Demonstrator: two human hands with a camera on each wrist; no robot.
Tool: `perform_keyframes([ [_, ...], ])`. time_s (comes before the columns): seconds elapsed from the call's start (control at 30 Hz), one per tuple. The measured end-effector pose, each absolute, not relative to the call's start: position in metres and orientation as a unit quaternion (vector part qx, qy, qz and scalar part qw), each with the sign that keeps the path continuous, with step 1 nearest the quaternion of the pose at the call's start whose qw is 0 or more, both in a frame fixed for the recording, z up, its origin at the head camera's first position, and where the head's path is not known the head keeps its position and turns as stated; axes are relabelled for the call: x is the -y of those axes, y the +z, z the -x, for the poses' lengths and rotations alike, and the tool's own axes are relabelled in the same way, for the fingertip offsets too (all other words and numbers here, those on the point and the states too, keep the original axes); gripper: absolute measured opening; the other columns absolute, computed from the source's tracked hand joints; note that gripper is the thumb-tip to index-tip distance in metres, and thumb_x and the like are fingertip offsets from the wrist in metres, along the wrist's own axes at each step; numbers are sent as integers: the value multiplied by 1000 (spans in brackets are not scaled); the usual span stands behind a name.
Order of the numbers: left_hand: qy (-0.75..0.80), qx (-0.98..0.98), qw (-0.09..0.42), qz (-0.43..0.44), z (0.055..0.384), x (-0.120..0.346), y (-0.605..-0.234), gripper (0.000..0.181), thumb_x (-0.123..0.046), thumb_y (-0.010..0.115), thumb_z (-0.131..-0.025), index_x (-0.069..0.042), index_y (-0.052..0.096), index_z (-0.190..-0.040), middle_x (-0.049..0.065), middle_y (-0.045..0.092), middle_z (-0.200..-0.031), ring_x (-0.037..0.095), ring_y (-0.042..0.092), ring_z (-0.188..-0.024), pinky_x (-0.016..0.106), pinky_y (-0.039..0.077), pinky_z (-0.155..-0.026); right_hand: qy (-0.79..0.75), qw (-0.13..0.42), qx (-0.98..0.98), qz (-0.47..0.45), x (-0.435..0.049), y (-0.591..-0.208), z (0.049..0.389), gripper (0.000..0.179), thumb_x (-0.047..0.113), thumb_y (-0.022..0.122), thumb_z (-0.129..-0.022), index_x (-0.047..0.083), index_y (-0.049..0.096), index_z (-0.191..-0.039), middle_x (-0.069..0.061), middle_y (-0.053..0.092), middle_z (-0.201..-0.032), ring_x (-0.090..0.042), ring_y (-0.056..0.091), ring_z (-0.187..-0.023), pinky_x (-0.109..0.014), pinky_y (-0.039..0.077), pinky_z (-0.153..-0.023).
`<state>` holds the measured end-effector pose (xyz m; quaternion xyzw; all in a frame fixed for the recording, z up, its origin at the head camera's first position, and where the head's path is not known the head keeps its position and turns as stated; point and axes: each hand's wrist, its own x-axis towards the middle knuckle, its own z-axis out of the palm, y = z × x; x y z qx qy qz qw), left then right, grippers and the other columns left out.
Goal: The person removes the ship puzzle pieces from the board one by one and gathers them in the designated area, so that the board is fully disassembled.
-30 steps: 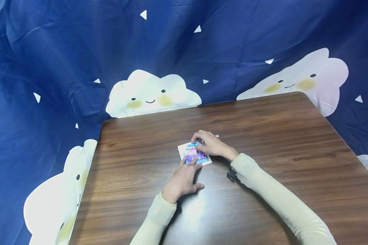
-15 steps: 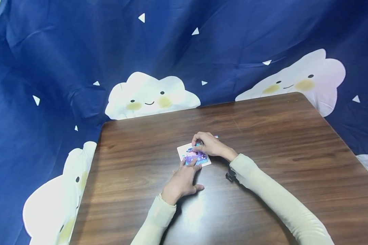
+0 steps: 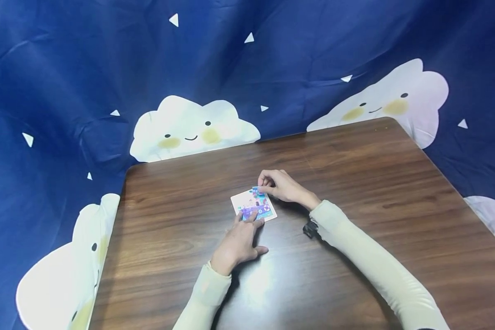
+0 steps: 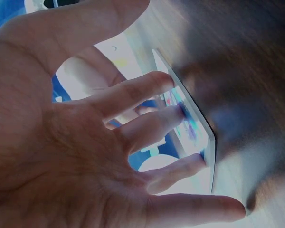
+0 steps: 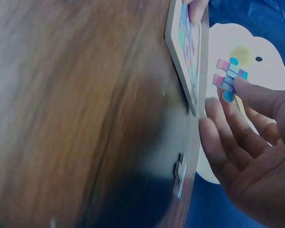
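Note:
My right hand (image 3: 285,187) pinches a small jigsaw piece (image 5: 230,79), pink, blue and white, between thumb and fingers. In the head view it is over the far right corner of a square jigsaw board (image 3: 240,200), with the piece overlapping that edge. Purple, blue and pink pieces cover the board's near and right parts; its upper left shows pale. My left hand (image 3: 237,243) rests its spread fingertips on the board's near edge, thumb out to the side. In the left wrist view those fingers (image 4: 149,126) reach straight to the board's surface.
Another loose jigsaw piece (image 5: 180,179) lies on the wooden table (image 3: 169,238) beside the board; the right hand hides it in the head view. A dark blue curtain (image 3: 297,55) with clouds hangs behind the table. A black wrist camera (image 3: 310,229) sits under the right cuff.
My right hand has drawn back from over the board toward its far right corner, the jigsaw piece in its fingertips. More of the pale board shows. The left hand stays on the near edge.

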<state>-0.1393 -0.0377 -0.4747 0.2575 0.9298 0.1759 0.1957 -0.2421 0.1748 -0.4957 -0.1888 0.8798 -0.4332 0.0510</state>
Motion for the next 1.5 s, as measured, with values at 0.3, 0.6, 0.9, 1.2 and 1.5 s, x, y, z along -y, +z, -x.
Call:
perform_keyframes([
  [0.3, 175, -930, 193, -260, 141, 36, -474, 80, -35, 90, -81, -13, 57, -150, 12, 38, -169, 52, 26, -156, 88, 39, -97, -466, 64, -870, 145, -199, -497, 244, 5, 8, 71, -97, 4, 68, -100, -13, 72, -89, -26, 72, -77, -29, 61, -66],
  [0.6, 179, -929, 200, -254, 141, 35, -475, 81, -35, 90, -81, -13, 56, -151, 11, 35, -170, 50, 24, -158, 88, 36, -100, -439, 37, -892, 100, -232, -503, 246, 4, 9, 70, -98, 5, 70, -101, -11, 73, -90, -19, 71, -76, -24, 60, -68],
  [0.9, 185, -929, 201, -251, 142, 36, -475, 81, -33, 91, -80, -13, 56, -151, 11, 35, -170, 51, 24, -157, 88, 35, -100, -464, 51, -883, 49, -260, -504, 242, 9, 5, 69, -99, -2, 70, -104, -19, 70, -93, -20, 70, -76, -30, 64, -68],
  [1.2, 186, -928, 202, -250, 141, 38, -475, 81, -33, 91, -80, -12, 57, -150, 11, 35, -170, 52, 24, -157, 88, 35, -100, -452, 59, -889, 40, -271, -507, 242, 10, 4, 67, -100, -4, 70, -106, -20, 70, -94, -18, 69, -76, -27, 63, -67],
  [1.5, 183, -929, 209, -245, 140, 39, -474, 82, -33, 91, -80, -13, 55, -151, 11, 34, -170, 51, 23, -158, 88, 35, -101, -421, 60, -904, 55, -275, -509, 246, 10, 4, 67, -98, -3, 71, -104, -15, 70, -89, -13, 65, -72, -23, 59, -63],
])
